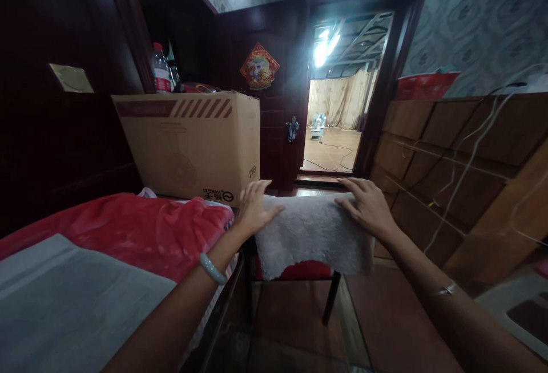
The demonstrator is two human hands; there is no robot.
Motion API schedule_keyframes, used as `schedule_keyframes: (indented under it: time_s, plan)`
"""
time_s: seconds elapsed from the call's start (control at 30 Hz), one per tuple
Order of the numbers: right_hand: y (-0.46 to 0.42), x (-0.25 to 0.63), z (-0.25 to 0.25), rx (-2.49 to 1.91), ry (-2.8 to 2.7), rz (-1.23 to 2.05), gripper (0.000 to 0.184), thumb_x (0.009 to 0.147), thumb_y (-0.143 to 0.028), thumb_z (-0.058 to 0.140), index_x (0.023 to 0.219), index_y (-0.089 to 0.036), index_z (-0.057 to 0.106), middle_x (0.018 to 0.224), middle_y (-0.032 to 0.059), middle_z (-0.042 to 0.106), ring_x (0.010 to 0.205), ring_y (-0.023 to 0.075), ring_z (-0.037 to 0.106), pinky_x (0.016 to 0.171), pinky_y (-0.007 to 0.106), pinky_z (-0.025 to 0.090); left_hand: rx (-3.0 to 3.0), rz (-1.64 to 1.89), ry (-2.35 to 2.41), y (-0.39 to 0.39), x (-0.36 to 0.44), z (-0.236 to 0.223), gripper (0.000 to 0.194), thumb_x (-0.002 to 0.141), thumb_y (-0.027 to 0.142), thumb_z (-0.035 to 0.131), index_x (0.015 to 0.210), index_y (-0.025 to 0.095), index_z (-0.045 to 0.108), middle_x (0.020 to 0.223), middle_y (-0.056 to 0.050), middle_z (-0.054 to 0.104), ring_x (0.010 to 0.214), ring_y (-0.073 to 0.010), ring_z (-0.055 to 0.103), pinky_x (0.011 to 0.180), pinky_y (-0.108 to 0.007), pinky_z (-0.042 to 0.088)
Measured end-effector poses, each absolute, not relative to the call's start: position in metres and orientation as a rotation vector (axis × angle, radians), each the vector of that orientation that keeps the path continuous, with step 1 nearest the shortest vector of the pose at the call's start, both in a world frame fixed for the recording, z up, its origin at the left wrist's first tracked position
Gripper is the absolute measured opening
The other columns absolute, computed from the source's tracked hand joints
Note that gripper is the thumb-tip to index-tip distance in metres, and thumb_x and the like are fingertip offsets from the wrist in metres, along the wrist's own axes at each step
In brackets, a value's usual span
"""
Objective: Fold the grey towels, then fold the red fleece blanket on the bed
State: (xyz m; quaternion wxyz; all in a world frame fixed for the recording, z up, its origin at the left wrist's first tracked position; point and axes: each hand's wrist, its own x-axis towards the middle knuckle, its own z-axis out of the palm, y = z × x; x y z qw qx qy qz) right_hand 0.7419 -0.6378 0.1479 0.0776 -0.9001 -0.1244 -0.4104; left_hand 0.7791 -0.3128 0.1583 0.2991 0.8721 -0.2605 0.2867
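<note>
A fuzzy light-grey cloth [308, 230] hangs over the top of a dark-legged chair, whose red seat [302, 270] shows beneath its uneven lower edge. On the cloth's upper left corner rests my left hand [256, 209], fingers stretched forward and thumb apart. My right hand [366, 205] lies at the upper right corner in much the same way, its fingers spread. Neither hand is closed around the fabric. The chair's back is hidden behind the cloth.
A large cardboard box [192, 139] stands at left behind a red blanket [171, 224] and a grey mat [77, 299]. Wooden drawers [466, 150] with loose white cables line the right side. Beyond the open doorway, a fan [317, 125] stands on the floor.
</note>
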Motion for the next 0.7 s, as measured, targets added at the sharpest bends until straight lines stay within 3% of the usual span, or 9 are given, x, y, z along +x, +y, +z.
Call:
schedule_keyframes:
  time_s: [0.1,0.23,0.37,0.53,0.7]
  plan:
    - [-0.630,0.740,0.146,-2.797,-0.724,-1.054,0.068,0.092,-0.067,0.049,0.147,-0.027,0.051,0.141,0.0130,0.059,0.129,0.0344,0.049,0.107,0.052,0.036,2.512,0.651,-0.945,-0.322,0.771,0.162,0.086,0.074,0.061,0.076,0.146,0.023,0.047,0.151,-0.016,0.048,0.143,-0.0363,0.037,0.118,-0.054,0.024]
    - [-0.633,0.741,0.130,-2.796,-0.703,-0.985,0.076,0.088,-0.075,0.050,0.143,-0.022,0.054,0.130,0.0153,0.065,0.114,0.0330,0.058,0.097,0.045,0.042,2.707,0.561,-0.960,-0.329,0.767,0.159,0.071,0.075,0.065,0.074,0.129,0.019,0.060,0.118,-0.017,0.066,0.113,-0.0358,0.060,0.098,-0.047,0.042]
    - [-0.640,0.743,0.118,-2.720,-0.730,-1.129,0.072,0.089,-0.073,0.050,0.137,-0.019,0.057,0.124,0.0156,0.065,0.111,0.0326,0.059,0.096,0.044,0.042,2.789,0.608,-0.987,-0.329,0.769,0.156,0.062,0.077,0.067,0.071,0.114,0.018,0.064,0.101,-0.014,0.067,0.095,-0.0318,0.063,0.084,-0.041,0.045]
    - [-0.643,0.746,0.113,-2.699,-0.776,-1.212,0.074,0.088,-0.074,0.051,0.136,-0.018,0.056,0.120,0.0152,0.066,0.107,0.0323,0.060,0.092,0.043,0.043,2.856,0.601,-1.035,-0.327,0.773,0.160,0.061,0.081,0.069,0.065,0.115,0.019,0.061,0.102,-0.011,0.067,0.096,-0.0287,0.064,0.084,-0.038,0.046]
    - [-0.640,0.745,0.114,-2.708,-0.767,-1.238,0.072,0.089,-0.074,0.048,0.134,-0.017,0.056,0.118,0.0149,0.067,0.106,0.0324,0.061,0.090,0.044,0.045,2.870,0.555,-1.034,-0.323,0.764,0.162,0.064,0.085,0.058,0.068,0.133,0.019,0.053,0.115,-0.012,0.066,0.107,-0.0298,0.062,0.092,-0.042,0.048]
